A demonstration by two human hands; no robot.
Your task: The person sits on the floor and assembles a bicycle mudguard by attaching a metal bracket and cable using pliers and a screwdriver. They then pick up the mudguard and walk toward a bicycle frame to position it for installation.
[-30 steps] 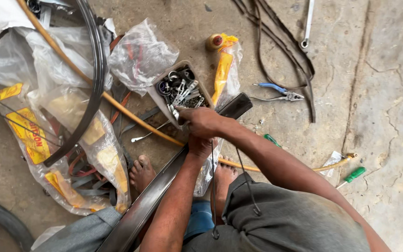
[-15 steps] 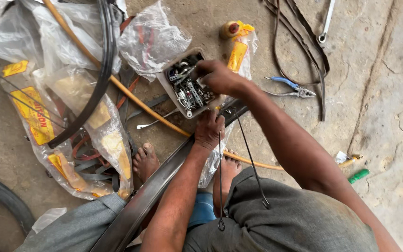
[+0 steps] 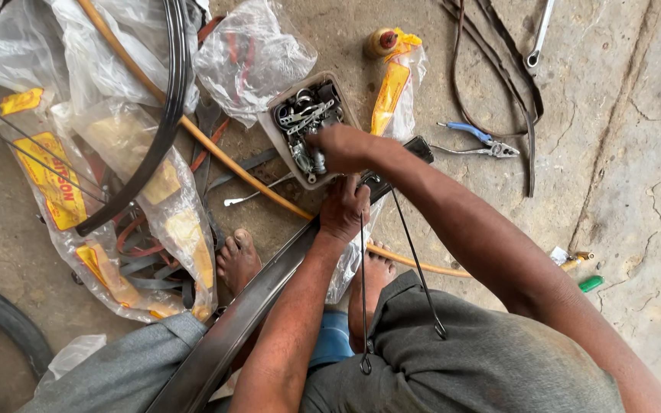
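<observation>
My right hand [image 3: 342, 147] reaches into a small beige box [image 3: 269, 141] of mixed metal parts, its fingers curled down among them; what they hold is hidden. My left hand [image 3: 343, 210] grips a dark bicycle rim [image 3: 246, 321] that runs diagonally across my lap toward the box. Two thin spokes [image 3: 420, 269] hang from the rim beside my left hand, down over my grey shirt. My bare foot [image 3: 239, 260] rests on the concrete next to the rim.
Blue-handled pliers [image 3: 476, 141], a wrench [image 3: 538, 34] and dark straps [image 3: 499, 69] lie at the upper right. An orange hose [image 3: 216, 153] crosses under the box. Clear plastic bags [image 3: 139, 222] with yellow labels and a black hoop [image 3: 166, 115] fill the left. A tyre [image 3: 1, 313] lies lower left.
My right hand left the rim, where it was next to my left hand, and moved up into the box of parts. My left hand stayed on the rim.
</observation>
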